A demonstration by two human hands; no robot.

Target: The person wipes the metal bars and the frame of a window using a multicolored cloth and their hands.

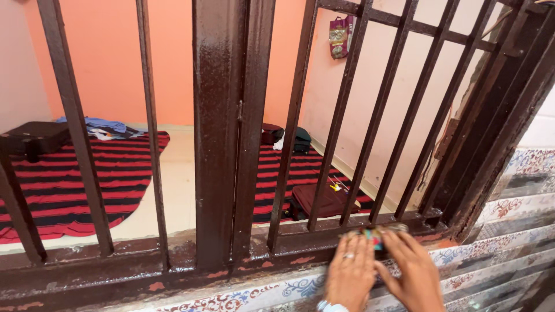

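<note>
Brown barred window [231, 133], sill [324, 234] near right: my hands [381, 271] grasp a small blurred object [377, 238]; striped mats [63, 185] on far floor.

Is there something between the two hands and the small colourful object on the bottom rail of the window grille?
Nothing visible is in the way. The left hand and right hand already reach the small colourful object with their fingertips at the bottom rail. The object is blurred, so what it is cannot be told.

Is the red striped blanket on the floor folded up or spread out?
Spread out: the red striped blanket lies flat across the floor.
</note>
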